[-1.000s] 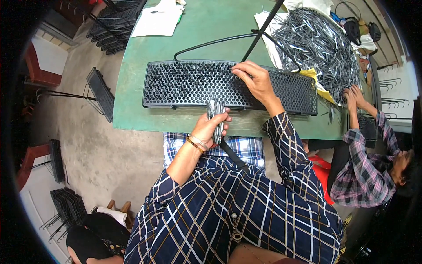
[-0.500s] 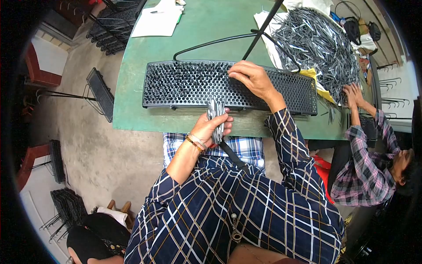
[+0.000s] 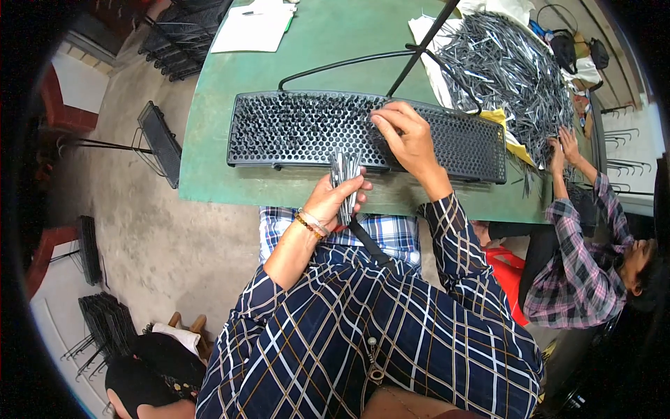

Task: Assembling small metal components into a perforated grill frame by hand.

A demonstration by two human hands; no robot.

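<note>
A long black perforated rack (image 3: 447, 143) with a bent wire frame lies across the table before me. Dark pieces stand in many of its holes, densest on the left half; the holes at the right look bare. Just in front of its near edge, my left hand (image 3: 328, 201) is closed around a bundle of thin grey-black strips (image 3: 346, 183), their ends fanning out at the top. Over the middle of the rack is my right hand (image 3: 410, 140), thumb and fingertips drawn together in a pinch. Whatever is between those fingertips is too small to make out.
A large heap of similar strips (image 3: 502, 66) lies on white sheeting at the back right. Beside it a co-worker's hands (image 3: 564, 148) reach in. A metal rod (image 3: 429, 45) rises from the rack. White papers (image 3: 255, 28) lie at the far left of the green table (image 3: 209, 140).
My right hand has lifted and shifted slightly right across the rack, its fingers less bent down. The left hand keeps its bundle in nearly the same place.
</note>
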